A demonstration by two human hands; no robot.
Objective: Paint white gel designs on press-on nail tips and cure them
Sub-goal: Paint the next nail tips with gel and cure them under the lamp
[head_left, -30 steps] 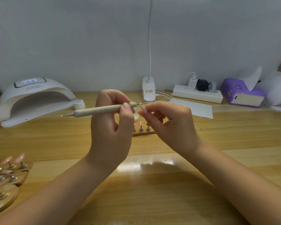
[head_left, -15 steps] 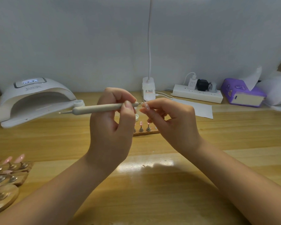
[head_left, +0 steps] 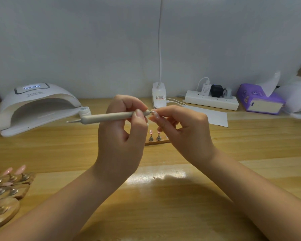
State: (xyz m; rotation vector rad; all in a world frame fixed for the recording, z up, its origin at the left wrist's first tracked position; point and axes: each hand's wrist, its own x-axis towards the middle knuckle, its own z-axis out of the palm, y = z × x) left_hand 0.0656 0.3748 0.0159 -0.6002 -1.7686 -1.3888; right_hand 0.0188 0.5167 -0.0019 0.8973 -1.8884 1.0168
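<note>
My left hand (head_left: pixel 122 141) grips a grey double-ended dotting pen (head_left: pixel 109 117) and holds it level above the table, its bare metal point aimed left. My right hand (head_left: pixel 184 134) pinches the pen's right-hand tip between thumb and fingers; that tip is hidden. Behind the hands lies a wooden holder strip (head_left: pixel 161 142) with pink nail tips (head_left: pixel 150 132) on small metal stands, partly covered. A white gel jar (head_left: pixel 85 110) stands by the curing lamp (head_left: pixel 36 105) at the back left, whose display is lit.
More wooden holders with pink nail tips (head_left: pixel 9 181) lie at the near left edge. Along the back wall stand a desk lamp base (head_left: pixel 159 99), a power strip (head_left: pixel 211 101), a purple tissue pack (head_left: pixel 259 100) and a white sheet of paper (head_left: pixel 214 117).
Both hands have lifted a little. My right fingertips have closed in on the pen's right end. The pen stays level in my left hand.
</note>
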